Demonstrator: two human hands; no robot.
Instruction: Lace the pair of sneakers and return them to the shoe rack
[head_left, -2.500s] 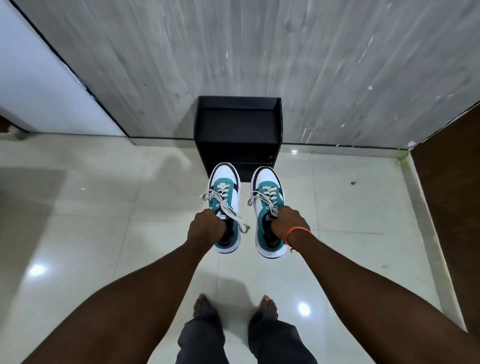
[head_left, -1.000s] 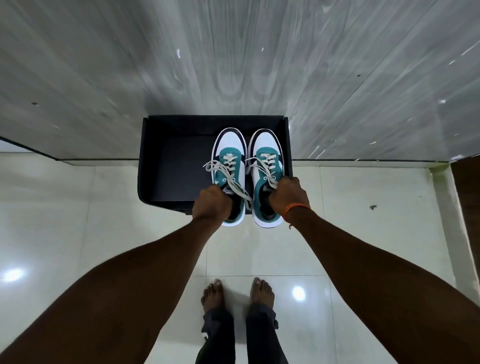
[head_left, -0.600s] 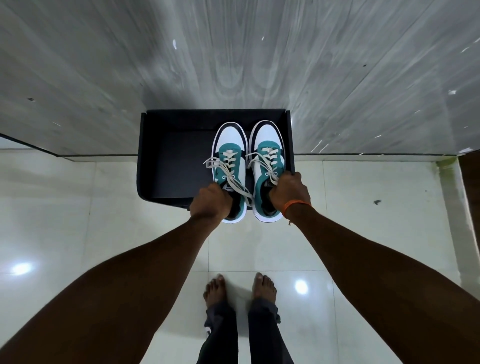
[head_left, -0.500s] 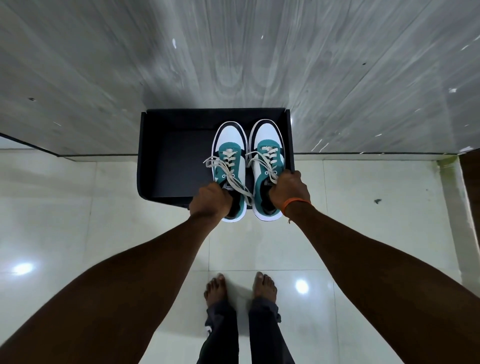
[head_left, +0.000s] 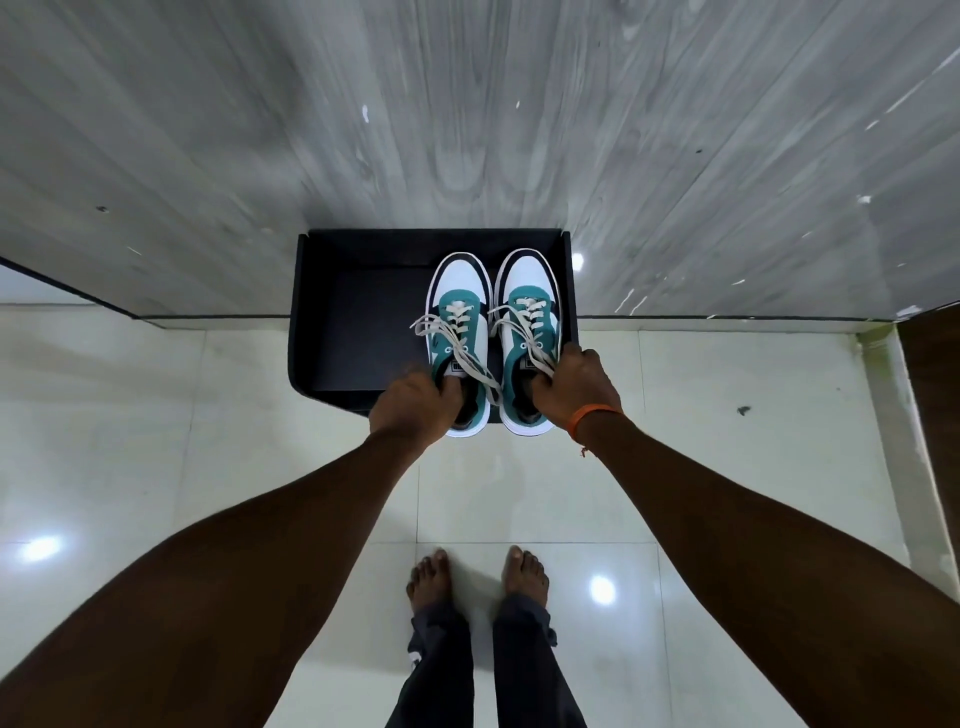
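Observation:
Two white, teal and black sneakers with cream laces are side by side over the right half of the black shoe rack (head_left: 358, 322), toes toward the wall. My left hand (head_left: 413, 402) grips the heel opening of the left sneaker (head_left: 460, 301). My right hand (head_left: 574, 387), with an orange band at the wrist, grips the heel opening of the right sneaker (head_left: 527, 299). The heels stick out past the rack's front edge. I cannot tell whether the soles touch the rack's top.
The rack stands against a grey wood-grain wall (head_left: 467, 114) on glossy cream floor tiles (head_left: 156, 441). My bare feet (head_left: 478, 577) stand in front of the rack. A brown panel (head_left: 935, 395) borders the floor at the right.
I have walked up to the rack with both sneakers and brought them over its right half; in the last half second they shifted slightly further onto it.

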